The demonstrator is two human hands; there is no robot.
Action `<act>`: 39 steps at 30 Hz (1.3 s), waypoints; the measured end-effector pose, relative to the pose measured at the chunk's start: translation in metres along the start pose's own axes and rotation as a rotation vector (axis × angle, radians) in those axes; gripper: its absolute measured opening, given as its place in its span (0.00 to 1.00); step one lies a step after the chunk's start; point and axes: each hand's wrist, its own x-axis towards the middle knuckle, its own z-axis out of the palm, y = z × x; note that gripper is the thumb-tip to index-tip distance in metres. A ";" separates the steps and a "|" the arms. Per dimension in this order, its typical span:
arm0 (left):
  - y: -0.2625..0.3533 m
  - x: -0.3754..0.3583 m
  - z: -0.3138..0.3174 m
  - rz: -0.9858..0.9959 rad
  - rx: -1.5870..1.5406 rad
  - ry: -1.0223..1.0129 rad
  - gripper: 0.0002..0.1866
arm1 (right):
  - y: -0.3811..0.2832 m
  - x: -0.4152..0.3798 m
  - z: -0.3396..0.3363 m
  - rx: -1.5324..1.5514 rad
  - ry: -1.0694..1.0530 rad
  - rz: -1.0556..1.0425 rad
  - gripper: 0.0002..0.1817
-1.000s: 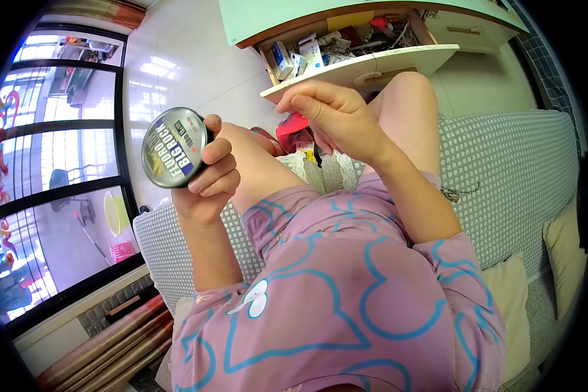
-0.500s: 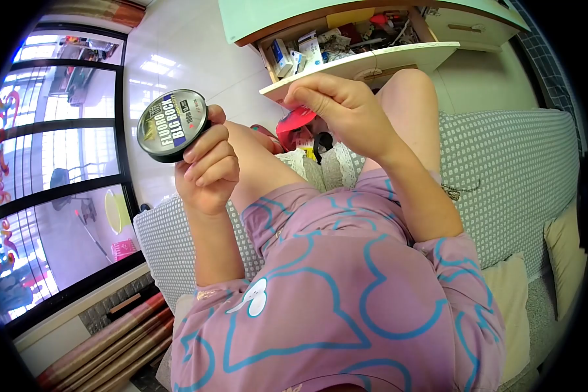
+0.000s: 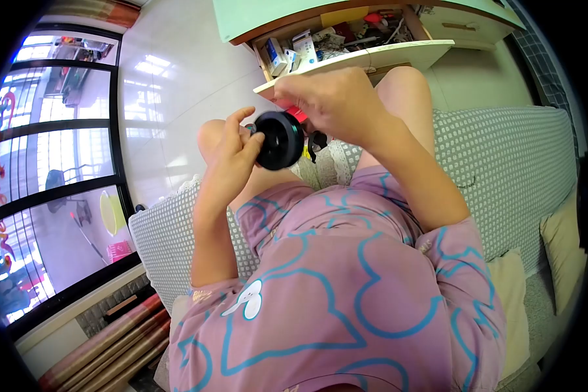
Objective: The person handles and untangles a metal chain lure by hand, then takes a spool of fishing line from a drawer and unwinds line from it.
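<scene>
My left hand (image 3: 230,158) grips a black fishing line spool (image 3: 291,141) by its near side, thumb against the dark hollow face and one finger raised. The spool is tilted so that its labelled face is turned away from me. Just right of it and slightly higher, my right hand (image 3: 340,103) is closed in a pinch, its back toward me. Whatever those fingertips hold is too thin or too hidden to make out. A red item (image 3: 296,114) shows partly behind the spool and right hand, down between my legs.
An open drawer (image 3: 398,53) stands ahead of my knees, filled with small boxes (image 3: 303,47) and mixed odds and ends. I sit on a sofa with a grey checked cover (image 3: 503,157). Black-framed glass doors (image 3: 116,150) are on the left.
My left hand has brought the spool right and turned it, so the printed label has given way to its black hollow side. My right hand has shifted slightly left.
</scene>
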 end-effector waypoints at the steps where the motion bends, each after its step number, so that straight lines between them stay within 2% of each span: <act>1: -0.010 0.009 0.002 0.064 0.116 0.104 0.20 | -0.010 -0.003 -0.004 -0.059 -0.034 -0.055 0.07; 2: -0.021 0.022 -0.001 0.215 0.238 0.174 0.16 | -0.018 -0.007 -0.007 -0.118 -0.068 -0.110 0.06; 3: -0.031 0.025 0.000 0.215 0.236 0.174 0.16 | -0.024 -0.012 -0.007 -0.120 -0.070 -0.110 0.06; 5: -0.023 0.027 0.010 0.125 -0.061 0.416 0.14 | -0.033 -0.021 -0.004 0.006 -0.001 0.000 0.01; 7: -0.025 0.028 0.014 0.166 -0.125 0.439 0.13 | -0.037 -0.034 0.005 0.047 -0.035 0.065 0.03; 9: -0.025 0.029 0.017 0.095 -0.286 0.353 0.18 | -0.038 -0.043 0.015 0.411 0.018 0.262 0.07; 11: -0.021 0.029 0.023 0.098 -0.386 0.349 0.16 | -0.038 -0.045 0.019 0.497 0.073 0.240 0.10; 13: -0.015 0.025 0.025 0.098 -0.484 0.346 0.15 | -0.044 -0.047 0.008 1.001 -0.249 0.693 0.12; 14: -0.011 0.023 0.025 0.130 -0.606 0.300 0.14 | -0.041 -0.050 0.009 1.001 -0.249 0.695 0.12; 16: -0.012 0.022 0.022 0.181 -0.804 0.138 0.14 | -0.032 -0.056 0.018 1.380 -0.447 0.892 0.15; 17: -0.015 0.022 0.020 0.181 -0.806 0.136 0.14 | -0.028 -0.056 0.021 1.378 -0.446 0.893 0.15; 19: -0.019 0.019 0.017 0.200 -1.040 -0.100 0.14 | -0.018 -0.055 0.026 1.247 -0.484 0.909 0.16; 21: -0.015 0.010 0.015 0.156 -0.959 -0.177 0.17 | 0.002 -0.057 0.041 1.202 -0.494 0.863 0.16; 23: -0.011 0.005 0.016 0.036 -0.696 -0.235 0.20 | 0.000 -0.045 0.050 0.822 -0.144 0.378 0.15; 24: -0.013 0.005 0.018 0.099 -0.620 -0.258 0.20 | 0.003 -0.048 0.036 0.660 -0.236 0.510 0.12; 25: -0.013 0.006 0.020 0.163 -0.545 -0.277 0.20 | 0.001 -0.042 0.025 0.658 -0.233 0.513 0.12; 27: -0.007 -0.002 0.011 0.039 -0.464 -0.445 0.21 | 0.003 -0.034 0.014 0.017 -0.180 0.125 0.08; 28: -0.004 -0.004 0.012 0.044 -0.421 -0.399 0.22 | 0.006 -0.032 0.011 -0.102 -0.146 0.033 0.11; 29: -0.007 -0.004 0.012 0.046 -0.422 -0.399 0.22 | 0.007 -0.031 0.007 -0.104 -0.146 0.032 0.11; 31: -0.017 -0.002 0.012 0.147 -0.131 -0.164 0.23 | 0.006 -0.028 -0.002 -0.200 -0.099 -0.070 0.12; 32: -0.020 0.002 0.012 0.146 -0.134 -0.166 0.23 | 0.004 -0.028 -0.006 -0.211 -0.077 -0.094 0.11; 34: -0.028 0.014 0.010 0.594 0.586 0.259 0.21 | -0.003 -0.031 -0.012 -0.195 -0.062 -0.086 0.10; 35: -0.046 0.024 0.007 0.597 0.583 0.255 0.21 | -0.007 -0.033 -0.013 -0.174 -0.041 -0.084 0.09; 36: -0.074 0.037 0.002 0.455 0.500 0.281 0.21 | -0.010 -0.038 -0.012 -0.176 -0.040 -0.080 0.09; 39: -0.063 0.037 0.013 0.201 0.230 0.406 0.17 | -0.022 -0.055 -0.003 -0.062 -0.049 0.007 0.05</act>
